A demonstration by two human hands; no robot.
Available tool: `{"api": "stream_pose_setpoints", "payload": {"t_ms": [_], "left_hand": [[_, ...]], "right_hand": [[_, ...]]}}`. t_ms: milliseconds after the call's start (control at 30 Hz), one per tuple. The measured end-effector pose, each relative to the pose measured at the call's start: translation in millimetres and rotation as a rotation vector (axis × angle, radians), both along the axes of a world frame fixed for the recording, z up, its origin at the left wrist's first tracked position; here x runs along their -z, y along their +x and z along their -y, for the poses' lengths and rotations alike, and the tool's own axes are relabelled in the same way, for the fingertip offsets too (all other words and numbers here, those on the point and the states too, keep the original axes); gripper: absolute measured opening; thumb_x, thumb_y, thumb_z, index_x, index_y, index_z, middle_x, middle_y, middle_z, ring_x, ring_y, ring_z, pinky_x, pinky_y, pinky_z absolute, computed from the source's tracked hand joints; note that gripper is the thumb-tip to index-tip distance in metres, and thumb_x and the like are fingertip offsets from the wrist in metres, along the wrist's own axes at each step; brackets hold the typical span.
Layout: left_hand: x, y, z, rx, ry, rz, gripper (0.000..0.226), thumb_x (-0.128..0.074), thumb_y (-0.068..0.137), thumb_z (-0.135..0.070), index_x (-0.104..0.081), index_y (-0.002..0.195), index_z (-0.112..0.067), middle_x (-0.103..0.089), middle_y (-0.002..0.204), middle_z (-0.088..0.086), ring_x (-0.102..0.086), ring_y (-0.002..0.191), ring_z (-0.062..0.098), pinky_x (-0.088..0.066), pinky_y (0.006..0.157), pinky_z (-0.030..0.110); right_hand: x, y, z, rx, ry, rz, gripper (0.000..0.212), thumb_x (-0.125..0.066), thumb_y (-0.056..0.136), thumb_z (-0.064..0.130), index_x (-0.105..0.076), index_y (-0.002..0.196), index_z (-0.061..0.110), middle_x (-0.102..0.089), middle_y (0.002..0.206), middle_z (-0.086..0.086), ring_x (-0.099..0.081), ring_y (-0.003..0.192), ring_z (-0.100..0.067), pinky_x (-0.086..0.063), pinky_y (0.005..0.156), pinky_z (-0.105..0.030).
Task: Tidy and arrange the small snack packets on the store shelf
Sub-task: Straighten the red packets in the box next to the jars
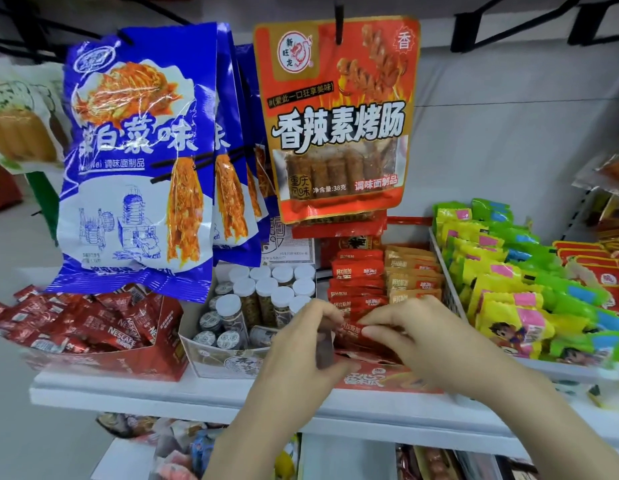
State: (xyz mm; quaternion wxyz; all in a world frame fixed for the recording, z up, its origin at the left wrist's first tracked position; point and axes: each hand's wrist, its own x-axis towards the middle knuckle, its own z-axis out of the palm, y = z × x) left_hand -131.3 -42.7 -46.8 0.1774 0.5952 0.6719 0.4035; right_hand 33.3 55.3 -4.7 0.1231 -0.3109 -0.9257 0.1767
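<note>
A red display box [380, 377] on the white shelf [128, 393] holds a row of small red snack packets [358, 271] and beside it a row of tan packets [413, 268]. My left hand [301, 344] and my right hand [415, 334] meet over the front of the red row. Together they pinch the frontmost red packet [355, 336], the left at its left edge, the right at its top right. The lower part of that packet is hidden behind my fingers.
Left of the box stand a carton of white-capped jars [266, 299] and a red box of Nescafe sachets [93, 327]. A white basket of yellow and green packets [509, 282] sits to the right. Blue bags [138, 161] and an orange-red bag [339, 119] hang above.
</note>
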Motion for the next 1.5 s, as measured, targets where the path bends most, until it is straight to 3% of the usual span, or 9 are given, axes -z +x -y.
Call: {"api": "stream_pose_setpoints", "payload": {"t_ms": [167, 300, 500, 633, 767, 833, 1033, 1267, 1500], "left_hand": [[2, -1, -1, 0.028, -0.031, 0.007, 0.044, -0.079, 0.082, -0.025, -0.045, 0.102, -0.044, -0.067, 0.095, -0.022, -0.065, 0.087, 0.003, -0.053, 0.080, 0.027], [4, -8, 0, 0.088, 0.035, -0.099, 0.015, -0.075, 0.086, -0.024, -0.070, 0.099, -0.029, -0.065, 0.092, -0.018, -0.061, 0.084, 0.008, -0.050, 0.078, 0.028], [7, -6, 1, 0.123, 0.041, -0.125, 0.010, -0.067, 0.092, -0.025, -0.067, 0.102, -0.027, -0.059, 0.090, -0.022, -0.053, 0.093, 0.003, -0.045, 0.082, 0.025], [4, -6, 3, 0.130, 0.004, -0.075, 0.011, -0.070, 0.090, -0.030, -0.067, 0.100, -0.030, -0.064, 0.092, -0.016, -0.057, 0.092, 0.004, -0.048, 0.083, 0.029], [-9, -11, 8, 0.096, -0.004, 0.067, 0.024, -0.074, 0.079, -0.045, -0.069, 0.103, -0.041, -0.067, 0.099, -0.025, -0.064, 0.084, -0.001, -0.051, 0.076, 0.014], [-14, -17, 4, -0.014, 0.096, 0.118, 0.014, -0.070, 0.084, -0.033, -0.072, 0.097, -0.038, -0.067, 0.092, -0.020, -0.062, 0.079, 0.003, -0.048, 0.069, 0.010], [-5, -22, -22, -0.241, 0.030, -0.531, 0.021, -0.065, 0.090, -0.043, -0.072, 0.109, -0.037, -0.040, 0.094, -0.009, -0.034, 0.100, 0.013, -0.024, 0.081, 0.025], [11, -18, -40, -0.319, -0.004, -0.598, 0.023, -0.071, 0.078, -0.058, -0.077, 0.089, -0.038, -0.038, 0.093, -0.013, -0.032, 0.100, 0.014, -0.012, 0.074, 0.028], [16, -17, -44, -0.318, 0.096, -0.552, 0.013, -0.085, 0.070, -0.042, -0.076, 0.069, -0.033, -0.043, 0.084, -0.010, -0.034, 0.089, 0.012, -0.014, 0.073, 0.030]], "right_hand": [[-3, 1, -6, 0.016, -0.158, -0.014, 0.045, -0.046, 0.092, 0.060, -0.074, 0.087, 0.025, -0.068, 0.073, 0.015, -0.059, 0.067, 0.002, -0.049, 0.067, -0.023], [1, 1, -20, 0.178, 0.119, -0.011, 0.021, -0.058, 0.092, 0.045, -0.074, 0.102, 0.035, -0.056, 0.092, 0.013, -0.057, 0.092, -0.007, -0.047, 0.086, -0.026], [16, -11, -19, 0.262, 0.363, 0.236, 0.026, -0.059, 0.091, 0.046, -0.063, 0.117, 0.051, -0.025, 0.096, 0.007, -0.038, 0.109, -0.020, -0.033, 0.090, -0.036], [19, -14, -18, 0.292, 0.395, 0.224, 0.032, -0.059, 0.087, 0.057, -0.062, 0.118, 0.050, -0.024, 0.100, 0.007, -0.036, 0.110, -0.018, -0.031, 0.091, -0.037], [22, -13, -18, 0.276, 0.367, 0.233, 0.034, -0.058, 0.087, 0.058, -0.059, 0.120, 0.050, -0.025, 0.101, 0.009, -0.035, 0.111, -0.016, -0.032, 0.090, -0.035], [22, -12, -18, 0.268, 0.350, 0.234, 0.035, -0.058, 0.087, 0.059, -0.058, 0.120, 0.050, -0.025, 0.101, 0.009, -0.034, 0.112, -0.016, -0.032, 0.090, -0.035], [22, -10, -16, 0.257, 0.315, 0.243, 0.044, -0.056, 0.084, 0.065, -0.055, 0.124, 0.049, -0.027, 0.104, 0.009, -0.035, 0.115, -0.016, -0.030, 0.093, -0.037], [24, -9, -17, 0.249, 0.288, 0.200, 0.043, -0.059, 0.083, 0.063, -0.055, 0.123, 0.047, -0.026, 0.104, 0.009, -0.034, 0.116, -0.016, -0.028, 0.093, -0.037], [28, -9, -18, 0.258, 0.265, 0.135, 0.047, -0.066, 0.079, 0.060, -0.056, 0.121, 0.042, -0.026, 0.105, 0.008, -0.033, 0.115, -0.016, -0.029, 0.095, -0.038]]}}
